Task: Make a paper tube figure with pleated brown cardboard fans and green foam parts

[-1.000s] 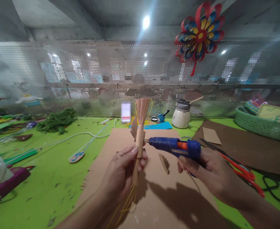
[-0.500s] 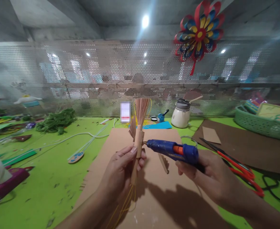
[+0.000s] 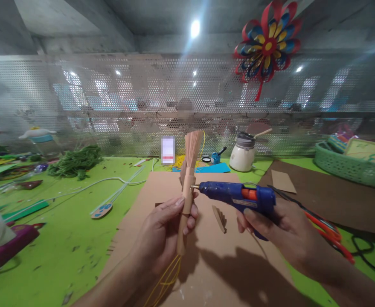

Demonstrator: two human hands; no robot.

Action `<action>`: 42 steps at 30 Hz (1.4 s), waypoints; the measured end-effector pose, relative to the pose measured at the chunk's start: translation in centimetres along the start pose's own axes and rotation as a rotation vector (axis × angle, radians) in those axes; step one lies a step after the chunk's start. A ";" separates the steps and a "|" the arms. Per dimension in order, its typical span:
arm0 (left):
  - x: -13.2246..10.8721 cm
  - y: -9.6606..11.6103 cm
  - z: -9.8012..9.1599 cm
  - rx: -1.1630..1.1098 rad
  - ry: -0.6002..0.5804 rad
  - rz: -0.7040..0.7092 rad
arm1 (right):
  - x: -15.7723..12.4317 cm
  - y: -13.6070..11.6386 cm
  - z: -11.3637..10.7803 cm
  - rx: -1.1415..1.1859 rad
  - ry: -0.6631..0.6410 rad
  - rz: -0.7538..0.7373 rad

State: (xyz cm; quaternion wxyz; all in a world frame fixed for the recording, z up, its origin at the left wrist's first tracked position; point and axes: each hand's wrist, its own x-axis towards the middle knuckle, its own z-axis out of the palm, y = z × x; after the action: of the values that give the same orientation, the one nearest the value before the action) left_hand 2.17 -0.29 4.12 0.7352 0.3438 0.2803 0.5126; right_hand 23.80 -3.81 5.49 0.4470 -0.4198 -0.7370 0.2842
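Note:
My left hand (image 3: 164, 226) pinches a tan paper craft piece (image 3: 187, 200) upright, a rolled stem with a pleated fan at its top and yellow strings (image 3: 170, 273) trailing from its lower end. My right hand (image 3: 280, 230) is wrapped round the handle of a blue hot glue gun (image 3: 235, 195). The gun's metal nozzle points left and meets the side of the band around the stem. A small pleated paper piece (image 3: 219, 218) lies on the cardboard sheet (image 3: 225, 264) below the gun. Part of the stem is hidden behind my left fingers.
Scissors with orange handles (image 3: 331, 234) lie right of my right hand, by brown paper (image 3: 302, 209). A white jar (image 3: 242, 153) stands at the back, near a phone (image 3: 168, 150). A green basket (image 3: 353, 168) sits far right. At left are green strings (image 3: 75, 162) and a purple power strip (image 3: 13, 251).
The paper piece has turned slightly and its top leans a little more to the right. The glue gun has shifted right and levelled, its nozzle now on the stem's front side.

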 end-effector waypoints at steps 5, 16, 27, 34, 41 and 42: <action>-0.3 0.4 0.2 -0.055 -0.018 -0.051 | -0.1 0.4 -0.4 0.117 -0.061 0.023; -0.1 0.1 -0.1 -0.030 -0.015 -0.048 | -0.2 -0.2 -0.1 -0.017 0.002 -0.023; -0.3 0.2 0.1 -0.003 -0.018 -0.039 | -0.1 0.0 -0.1 -0.108 0.022 -0.046; -0.1 0.1 -0.3 -0.004 -0.020 -0.029 | -0.2 -0.4 -0.2 -0.156 0.017 -0.063; 0.0 0.0 -0.2 -0.010 -0.033 -0.022 | -0.1 -0.2 -0.2 -0.153 0.045 -0.075; 0.0 0.0 -0.2 -0.013 -0.034 -0.023 | 0.0 -0.2 -0.2 -0.151 0.046 -0.081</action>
State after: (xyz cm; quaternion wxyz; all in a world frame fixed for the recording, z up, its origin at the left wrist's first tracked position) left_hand 1.98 -0.27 4.00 0.7479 0.3444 0.2687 0.4998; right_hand 23.88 -3.91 5.68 0.4421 -0.4287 -0.7622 0.1998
